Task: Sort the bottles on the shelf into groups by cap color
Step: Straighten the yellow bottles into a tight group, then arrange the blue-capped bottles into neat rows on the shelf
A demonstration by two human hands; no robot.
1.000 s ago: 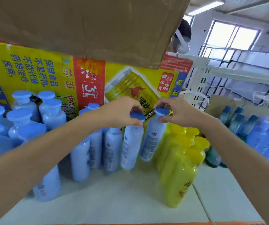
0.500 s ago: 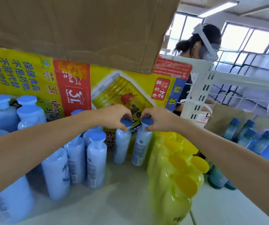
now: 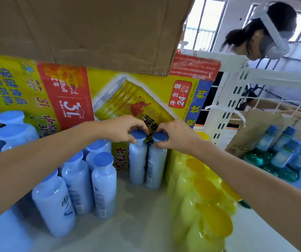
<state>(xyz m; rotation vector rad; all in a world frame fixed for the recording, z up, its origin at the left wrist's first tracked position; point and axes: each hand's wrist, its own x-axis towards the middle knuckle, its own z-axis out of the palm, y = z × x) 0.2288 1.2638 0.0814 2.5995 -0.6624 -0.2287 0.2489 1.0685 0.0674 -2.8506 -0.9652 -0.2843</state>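
blue-capped bottles (image 3: 137,160) (image 3: 155,166) side by side, caps in both hands (image 3: 122,127) (image 3: 178,135)

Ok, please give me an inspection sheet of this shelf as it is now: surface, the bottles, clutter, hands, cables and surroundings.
Surface: white shelf board, bottles standing on it.
Job's things: left held bottle and right held bottle, blue caps, upright, side by side; blue-capped group to their left; yellow-capped group to their right.
Clutter: printed drink carton behind the bottles; brown cardboard above.
Hands: left hand grips the left held bottle's cap; right hand grips the right held bottle's cap.
Cables: nothing seen.
Surroundings: white wire rack, more bottles on the next shelf, another person wearing a headset.
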